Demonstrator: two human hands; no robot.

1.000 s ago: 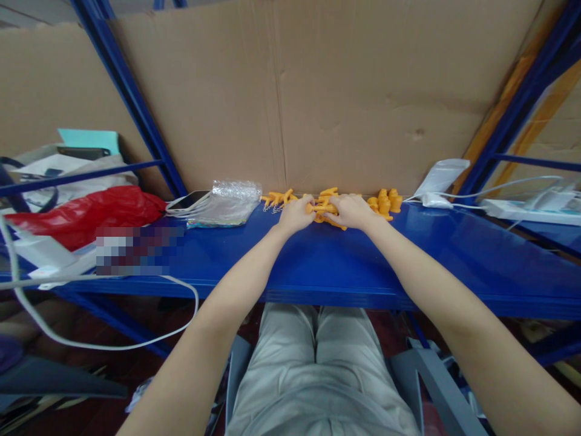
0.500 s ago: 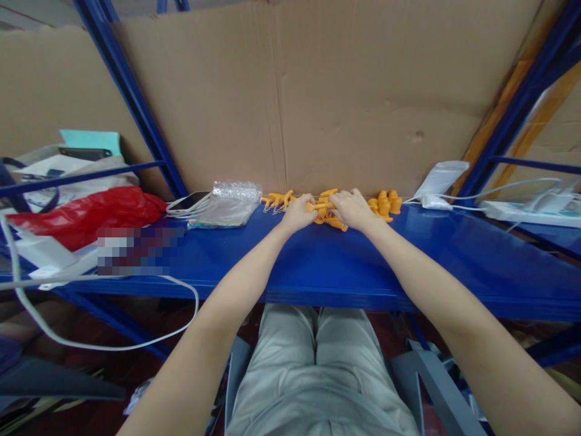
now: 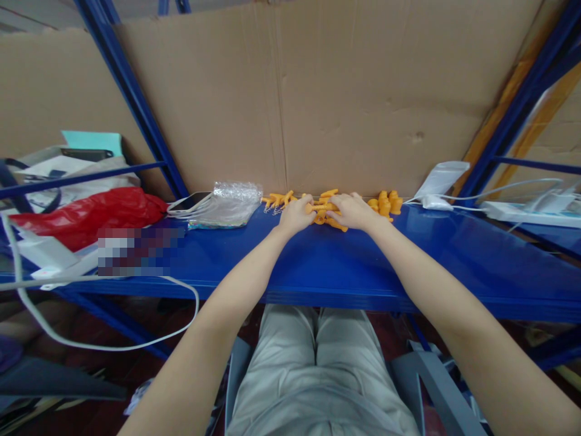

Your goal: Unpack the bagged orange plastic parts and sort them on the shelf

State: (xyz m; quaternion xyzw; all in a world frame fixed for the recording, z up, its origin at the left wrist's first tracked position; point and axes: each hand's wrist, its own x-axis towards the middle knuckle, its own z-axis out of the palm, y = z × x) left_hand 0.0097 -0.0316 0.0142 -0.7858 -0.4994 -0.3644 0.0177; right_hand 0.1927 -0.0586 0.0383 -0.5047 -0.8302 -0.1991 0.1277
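My left hand (image 3: 297,214) and my right hand (image 3: 354,211) are close together over the back of the blue shelf. An orange-yellow plastic piece (image 3: 322,207), thin and rod-like, spans the gap between them, with the fingers of both hands closed on its ends. Beneath and behind it lie more loose orange pieces (image 3: 336,223), partly covered by my hands. Left of my left hand is a cluster of branched orange pieces (image 3: 278,199) with small metal chains (image 3: 273,210). Several rounded, stubby orange pieces (image 3: 394,203) stand just beyond my right hand.
A cardboard panel (image 3: 363,103) rises behind the blue shelf (image 3: 331,266). To the left lie a clear plastic packet (image 3: 231,206), a phone (image 3: 193,201), a red bag (image 3: 95,215) and a white cable (image 3: 136,347). A white power strip (image 3: 531,213) is at the right.
My right hand has shifted slightly left and its fingers sit a little closer around the orange piece. Everything else looks the same.
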